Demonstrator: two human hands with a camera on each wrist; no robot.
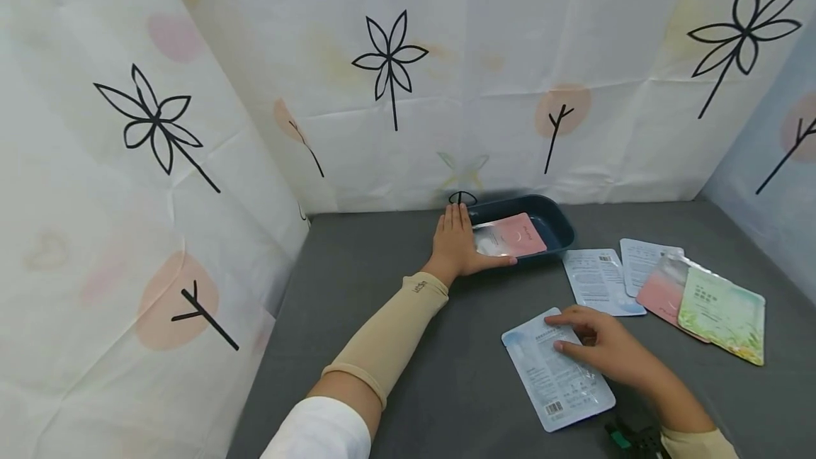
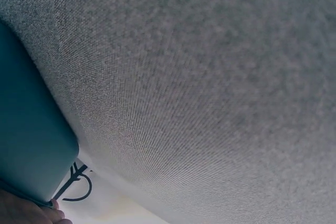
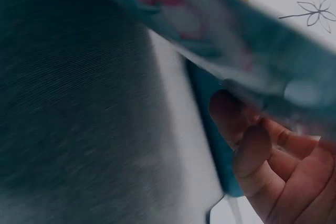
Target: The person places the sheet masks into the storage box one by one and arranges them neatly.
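My left hand (image 1: 454, 246) rests against the left end of a dark blue plastic bin (image 1: 559, 222), fingers straight and thumb along its near rim. In the left wrist view, fingertips (image 2: 52, 214) show at the bin's edge. Inside the bin lies a pink and silver sheet mask packet (image 1: 519, 232). With thumb and fingers, my right hand (image 1: 605, 346) pinches a light blue sheet mask packet (image 1: 561, 384), its printed back and barcode facing up. The right wrist view shows that packet (image 3: 210, 30) tilted and blurred, lifted off the table.
To the right lie two pale blue packets (image 1: 602, 282) with printed backs. Beside them a green packet (image 1: 723, 314) overlaps a pink one (image 1: 666, 296). The grey table (image 1: 357, 268) meets patterned cloth (image 1: 472, 91) at the back and sides.
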